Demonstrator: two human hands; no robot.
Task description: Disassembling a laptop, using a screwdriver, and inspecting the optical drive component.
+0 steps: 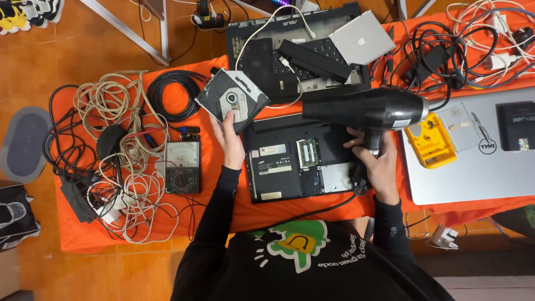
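Note:
My left hand [230, 139] holds a flat optical disc drive [233, 99] by its near edge, lifted and tilted over the orange-covered table [212, 184]. My right hand [379, 159] grips the handle of a black hair dryer [365, 108], whose nozzle points left toward the drive. Beneath both lies a black laptop [298, 159] turned upside down, with its memory bay open and green memory modules showing. The dryer's black cord [312, 214] runs off the near table edge toward my body.
Tangled beige and black cables [114, 156] and an analog multimeter [183, 166] lie at left. A dismantled black laptop [295, 50] with a silver drive [362, 38] sits at the back. At right are a silver laptop [473, 167], a yellow screwdriver-bit case [430, 147] and more cables [440, 53].

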